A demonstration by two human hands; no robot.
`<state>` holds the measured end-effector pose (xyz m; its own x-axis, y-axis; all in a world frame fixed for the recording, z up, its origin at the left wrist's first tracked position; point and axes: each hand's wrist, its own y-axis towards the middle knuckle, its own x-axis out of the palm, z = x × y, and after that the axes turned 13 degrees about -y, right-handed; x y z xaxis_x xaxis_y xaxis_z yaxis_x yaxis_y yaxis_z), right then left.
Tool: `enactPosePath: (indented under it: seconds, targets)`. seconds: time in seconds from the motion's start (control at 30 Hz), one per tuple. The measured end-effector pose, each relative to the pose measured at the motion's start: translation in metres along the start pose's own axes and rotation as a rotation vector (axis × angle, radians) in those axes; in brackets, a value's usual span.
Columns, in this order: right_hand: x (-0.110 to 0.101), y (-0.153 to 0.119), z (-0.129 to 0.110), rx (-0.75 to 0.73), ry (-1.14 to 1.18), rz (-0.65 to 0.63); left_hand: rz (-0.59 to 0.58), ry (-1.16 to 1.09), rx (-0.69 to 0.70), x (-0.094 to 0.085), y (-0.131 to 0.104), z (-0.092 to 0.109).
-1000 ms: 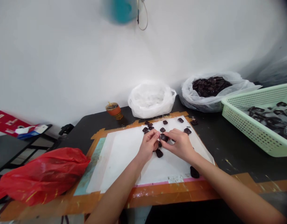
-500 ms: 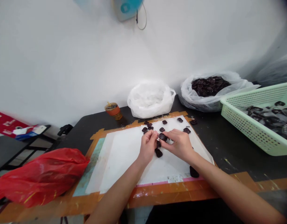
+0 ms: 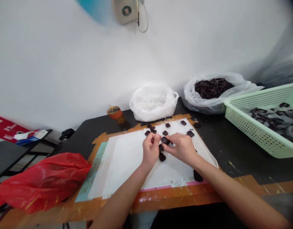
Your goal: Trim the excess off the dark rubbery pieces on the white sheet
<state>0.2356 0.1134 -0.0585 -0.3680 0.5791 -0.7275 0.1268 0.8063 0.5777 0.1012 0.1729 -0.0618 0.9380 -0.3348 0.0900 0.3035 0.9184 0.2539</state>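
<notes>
Above the white sheet (image 3: 127, 165), my right hand (image 3: 183, 147) pinches a glossy dark rounded-square piece (image 3: 164, 140) between thumb and forefinger. My left hand (image 3: 151, 149) is closed beside it, thumb and fingertip pressed together at the piece's left edge. What lies in that pinch, if anything, is too small to make out. Just below the hands lie more dark pieces (image 3: 162, 156), and others are scattered toward the sheet's far side, such as one dark piece (image 3: 183, 122) near the back right corner. A black object (image 3: 198, 175) sits partly under my right forearm.
A white plastic bag (image 3: 153, 109) and an orange-banded cup (image 3: 115, 114) stand at the back. Right of them are a clear bag (image 3: 203, 106) of dark pieces and a pale green basket (image 3: 261, 135) of mixed pieces. A red bag (image 3: 43, 181) lies at left.
The view has shifted slightly. Both hands stay together in nearly the same spot, and the dark piece between them has tilted a little.
</notes>
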Motion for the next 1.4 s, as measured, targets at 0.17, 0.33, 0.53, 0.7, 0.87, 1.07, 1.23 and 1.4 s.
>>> enactPosePath:
  seconds: [0.17, 0.33, 0.53, 0.7, 0.87, 1.07, 1.23, 1.4]
  targets:
    - [0.002, 0.001, 0.010, 0.128, 0.324, -0.126, -0.022, -0.236, -0.189, -0.007, 0.010, -0.005]
    - [0.003, 0.003, 0.014, 0.227, 0.674, -0.196, 0.028, -0.375, -0.232, -0.012, 0.017, -0.003]
    - [-0.003, 0.006, 0.012, 0.316, 0.803, -0.239, -0.009, -0.447, -0.272, -0.009, 0.013, -0.002]
    - [-0.001, 0.006, 0.014, 0.331, 0.759, -0.206, -0.019, -0.467, -0.276, -0.010, 0.012, -0.003]
    - [-0.002, 0.005, 0.013, 0.215, 0.573, -0.011, -0.050, -0.449, -0.252, -0.006, 0.008, 0.001]
    - [0.000, 0.006, 0.012, 0.224, 0.527, -0.145, -0.070, -0.335, -0.229, -0.001, 0.004, 0.002]
    - [0.005, 0.005, 0.009, 0.345, 0.559, -0.191, 0.040, 0.004, 0.023, -0.004, 0.002, 0.004]
    - [0.001, 0.004, 0.005, 0.380, 0.342, -0.089, -0.044, 0.418, 0.407, -0.007, -0.005, 0.010]
